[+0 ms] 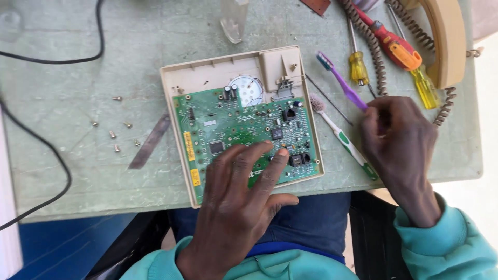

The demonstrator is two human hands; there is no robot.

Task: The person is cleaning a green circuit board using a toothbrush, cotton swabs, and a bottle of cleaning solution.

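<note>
Left hand [238, 192] presses spread flat, steadying the green circuit board [244, 129]; right hand [397, 137], beside it, seemingly pinches the purple-handled toothbrush [345, 85].

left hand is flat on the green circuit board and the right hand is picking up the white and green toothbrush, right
Not quite. In the head view the left hand does rest on the green circuit board, but the right hand grips the purple toothbrush, not the white and green toothbrush, which lies on the table beside the open phone base.
</note>
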